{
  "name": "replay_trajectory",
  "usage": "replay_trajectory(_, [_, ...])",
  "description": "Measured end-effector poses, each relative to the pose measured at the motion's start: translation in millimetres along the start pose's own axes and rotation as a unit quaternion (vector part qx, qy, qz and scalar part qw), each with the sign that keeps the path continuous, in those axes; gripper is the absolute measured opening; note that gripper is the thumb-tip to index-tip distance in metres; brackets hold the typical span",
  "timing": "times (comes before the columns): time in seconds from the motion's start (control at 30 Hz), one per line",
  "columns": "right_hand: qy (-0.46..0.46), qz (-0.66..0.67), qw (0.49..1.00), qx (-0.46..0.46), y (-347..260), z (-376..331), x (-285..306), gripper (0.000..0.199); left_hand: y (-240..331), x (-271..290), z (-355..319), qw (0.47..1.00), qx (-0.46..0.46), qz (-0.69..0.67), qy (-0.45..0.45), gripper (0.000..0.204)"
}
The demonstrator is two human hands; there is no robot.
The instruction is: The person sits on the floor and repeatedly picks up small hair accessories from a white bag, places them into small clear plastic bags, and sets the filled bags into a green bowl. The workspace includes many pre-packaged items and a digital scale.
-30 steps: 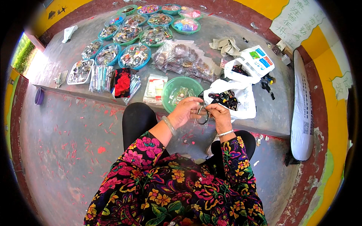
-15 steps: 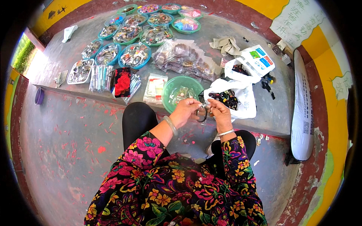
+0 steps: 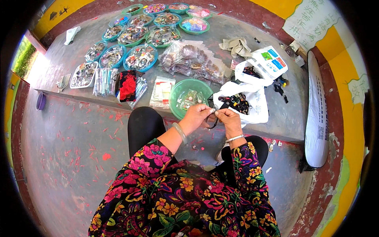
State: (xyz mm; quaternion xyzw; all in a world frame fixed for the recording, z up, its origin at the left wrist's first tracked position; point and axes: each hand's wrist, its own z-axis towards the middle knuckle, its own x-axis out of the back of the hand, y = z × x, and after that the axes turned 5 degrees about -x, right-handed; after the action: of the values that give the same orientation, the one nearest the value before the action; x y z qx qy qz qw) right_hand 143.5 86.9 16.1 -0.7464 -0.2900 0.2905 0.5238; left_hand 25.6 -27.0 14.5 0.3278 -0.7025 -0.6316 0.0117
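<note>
Both hands meet just in front of the green basin (image 3: 172, 94), pinching a black cord bracelet (image 3: 214, 125) between them. My left hand (image 3: 196, 119) has thumb and forefinger closed on it near a small pale piece. My right hand (image 3: 230, 121) pinches the other side, its fingertips almost touching the left ones. The bracelet's dark loop hangs below the fingers; part of it is hidden behind them. Inside the basin lie small clear packets (image 3: 190, 98) with jewellery-like pieces. Right beside the right hand, an open white plastic bag (image 3: 258, 103) holds a heap of dark corded pieces (image 3: 238, 102).
Several basins (image 3: 141, 58) of packed trinkets fill the raised ledge at far left. Clear bags of brown beads (image 3: 191, 59) lie mid-ledge. Flat packets (image 3: 162, 91) and a red-flowered black pouch (image 3: 128, 86) sit near the edge. A long white-wrapped bundle (image 3: 316, 114) leans at right.
My right fingers have closed in on the bracelet's upper part, nearer the left fingertips. The loop, hanging open before, now sits narrower and partly covered.
</note>
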Motion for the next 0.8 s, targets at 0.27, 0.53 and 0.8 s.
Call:
replay_trajectory(0.27, [-0.004,-0.017,1.000,0.013,-13.0,-5.3,-1.6,0.008,13.7,0.8,-4.5,1.000,-0.009,-0.022,-0.016,0.018])
replay_trajectory(0.53, [-0.010,-0.002,1.000,0.003,-12.4,-4.6,-0.2,0.014,13.4,5.4,-3.0,1.000,0.001,0.011,-0.027,0.017])
replay_trajectory(0.8, [-0.013,-0.035,0.999,0.029,-7.4,-2.5,3.6,0.016,21.7,0.4,-7.4,1.000,0.008,-0.002,-0.009,0.014])
